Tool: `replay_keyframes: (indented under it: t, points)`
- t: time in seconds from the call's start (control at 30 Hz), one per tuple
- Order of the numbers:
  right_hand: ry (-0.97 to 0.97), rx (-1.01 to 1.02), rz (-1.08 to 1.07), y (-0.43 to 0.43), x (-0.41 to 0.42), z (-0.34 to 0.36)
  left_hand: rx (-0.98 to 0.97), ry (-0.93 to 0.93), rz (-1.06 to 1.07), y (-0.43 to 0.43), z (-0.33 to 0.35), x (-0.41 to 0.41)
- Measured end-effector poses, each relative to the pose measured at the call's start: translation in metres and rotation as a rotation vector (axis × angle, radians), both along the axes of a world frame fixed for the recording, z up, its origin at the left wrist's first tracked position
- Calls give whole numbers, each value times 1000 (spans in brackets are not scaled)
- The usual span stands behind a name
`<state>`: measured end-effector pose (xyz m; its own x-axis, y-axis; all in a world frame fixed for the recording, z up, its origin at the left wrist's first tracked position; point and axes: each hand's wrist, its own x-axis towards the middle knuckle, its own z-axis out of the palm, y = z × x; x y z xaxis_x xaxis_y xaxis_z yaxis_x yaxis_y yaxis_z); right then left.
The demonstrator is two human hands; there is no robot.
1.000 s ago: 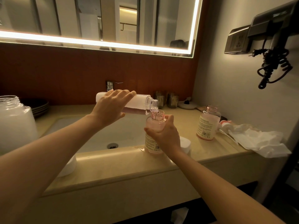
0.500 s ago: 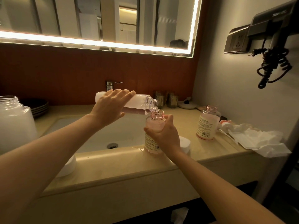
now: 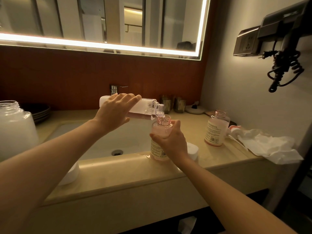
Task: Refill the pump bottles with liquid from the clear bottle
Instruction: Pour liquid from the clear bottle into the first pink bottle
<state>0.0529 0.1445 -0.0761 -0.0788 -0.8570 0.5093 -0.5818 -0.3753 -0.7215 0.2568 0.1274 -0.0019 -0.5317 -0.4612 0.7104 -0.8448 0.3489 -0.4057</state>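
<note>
Tabletop: beige stone; sink at 12 o'clock.
Clear bottle: tipped near level, mouth over the pump bottle's neck, at its 10 o'clock. Probably light, stiff and slippery when wet; best held mid-barrel.
Pump bottle: upright on the front rim, uncapped. Barcode label, writing unreadable.
Second pump bottle: uncapped, at 3 o'clock, well apart.
Left hand: fingers wrapped round the clear bottle.
Right hand: fingers curled round the pump bottle.
</note>
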Motion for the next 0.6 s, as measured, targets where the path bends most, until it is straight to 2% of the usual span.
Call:
replay_keyframes:
  t: [0.6]
  points:
    - [1,10,1,-1,0,-1,0,-11,7,1,2,-1]
